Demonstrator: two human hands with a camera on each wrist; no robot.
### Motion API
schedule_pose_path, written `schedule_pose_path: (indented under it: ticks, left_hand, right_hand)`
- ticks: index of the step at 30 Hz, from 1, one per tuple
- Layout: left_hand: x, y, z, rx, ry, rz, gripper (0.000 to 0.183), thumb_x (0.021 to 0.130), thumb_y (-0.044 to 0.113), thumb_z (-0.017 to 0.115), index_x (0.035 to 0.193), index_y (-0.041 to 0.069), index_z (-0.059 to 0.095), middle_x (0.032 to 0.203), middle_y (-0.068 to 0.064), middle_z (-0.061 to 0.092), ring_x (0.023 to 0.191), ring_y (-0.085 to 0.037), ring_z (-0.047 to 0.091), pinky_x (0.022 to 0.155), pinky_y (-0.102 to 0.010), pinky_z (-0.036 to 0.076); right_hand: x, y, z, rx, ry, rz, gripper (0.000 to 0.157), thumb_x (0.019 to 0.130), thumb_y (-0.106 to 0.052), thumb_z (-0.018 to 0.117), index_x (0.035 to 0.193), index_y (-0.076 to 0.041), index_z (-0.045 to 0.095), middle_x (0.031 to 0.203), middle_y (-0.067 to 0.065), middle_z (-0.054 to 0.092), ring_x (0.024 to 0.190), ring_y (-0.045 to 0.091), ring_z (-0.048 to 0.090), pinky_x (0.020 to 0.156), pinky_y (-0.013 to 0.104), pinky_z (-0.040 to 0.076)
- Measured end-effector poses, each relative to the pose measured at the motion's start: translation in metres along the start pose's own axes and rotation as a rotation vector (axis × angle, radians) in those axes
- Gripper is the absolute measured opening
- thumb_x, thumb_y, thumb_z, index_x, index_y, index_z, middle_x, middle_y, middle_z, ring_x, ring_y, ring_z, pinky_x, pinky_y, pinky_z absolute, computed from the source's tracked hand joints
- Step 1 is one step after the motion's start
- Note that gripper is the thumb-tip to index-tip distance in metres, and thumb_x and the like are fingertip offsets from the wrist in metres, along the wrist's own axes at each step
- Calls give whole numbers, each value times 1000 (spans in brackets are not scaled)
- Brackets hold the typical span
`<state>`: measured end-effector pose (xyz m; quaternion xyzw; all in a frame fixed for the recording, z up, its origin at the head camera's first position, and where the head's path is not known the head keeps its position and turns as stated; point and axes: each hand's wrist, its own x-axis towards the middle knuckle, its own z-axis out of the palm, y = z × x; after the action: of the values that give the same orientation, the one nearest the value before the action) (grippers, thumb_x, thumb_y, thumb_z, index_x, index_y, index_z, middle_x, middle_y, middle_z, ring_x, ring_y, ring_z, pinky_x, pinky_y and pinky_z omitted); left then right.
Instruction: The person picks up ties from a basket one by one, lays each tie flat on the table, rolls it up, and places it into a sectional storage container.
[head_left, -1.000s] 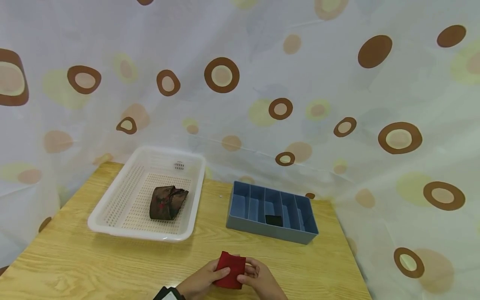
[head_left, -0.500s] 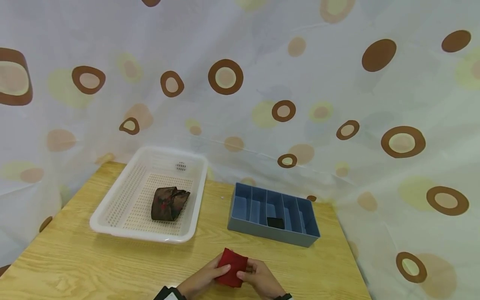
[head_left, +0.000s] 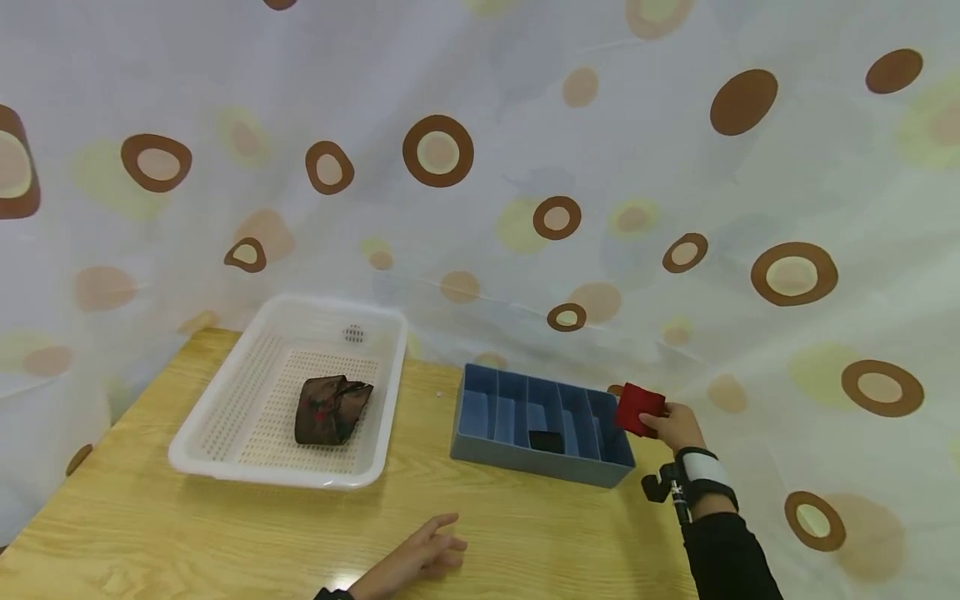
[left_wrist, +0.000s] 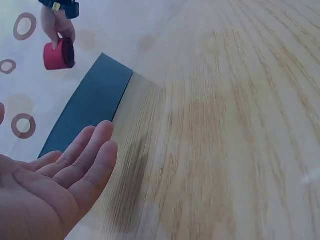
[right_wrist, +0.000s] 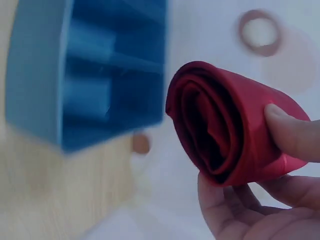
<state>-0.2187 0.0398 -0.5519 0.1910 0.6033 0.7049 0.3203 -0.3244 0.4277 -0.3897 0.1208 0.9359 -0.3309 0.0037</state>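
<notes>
A roll of red cloth (head_left: 637, 408), wound in several layers as the right wrist view shows, is pinched between the thumb and fingers of my right hand (head_left: 678, 427). It is held up beside the right end of a blue box (head_left: 542, 469) with several narrow compartments. Inside the box's middle compartment lies a small black folded piece (head_left: 546, 442). My left hand (head_left: 420, 554) hovers over the front of the table with its fingers extended and nothing in it. In the left wrist view its palm (left_wrist: 40, 200) faces up.
On the left of the wooden table (head_left: 225, 533) stands a white perforated basket (head_left: 281, 477) holding a dark brown rolled cloth (head_left: 326, 410) with red marks. A patterned curtain (head_left: 495, 142) hangs behind the table and along its right side.
Both hands held the red cloth roll near the table's front. The left hand has let go and stays there, while the right hand has carried the roll right and away to the box's right end.
</notes>
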Motion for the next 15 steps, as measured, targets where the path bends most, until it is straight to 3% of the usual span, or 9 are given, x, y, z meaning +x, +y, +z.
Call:
schedule_pose_path:
  ticks: [3,8,11,15]
  left_hand:
    - [-1,-2,0,-13,9,-16,62,103,33,30,144,-10,14,132,-32,47,117,-44,53,97,-53,44]
    - [-1,-1,0,-22,20,-36,62,103,35,31,144,-10,17,130,-29,50,115,-41,55,95,-53,45]
    - [-1,0,0,-10,27,-27,63,102,36,32,143,-10,18,128,-26,53,114,-41,56,94,-52,46]
    - [0,-2,2,0,38,-21,64,102,36,34,142,-11,19,126,-25,54,113,-40,57,93,-51,47]
  right_hand:
    - [14,-1,7,-135,-31,-30,49,93,-8,52,123,28,39,117,44,49,101,51,56,83,48,52]
    - [28,-15,35,-217,-57,-96,44,88,-7,60,116,25,49,110,40,56,94,46,61,77,46,54]
    - [35,-23,53,-286,-53,-69,46,84,-8,65,116,21,51,110,37,58,93,45,61,77,46,53]
    - [41,-24,72,-410,-45,32,49,81,-12,70,119,14,53,112,32,58,106,50,52,95,58,40]
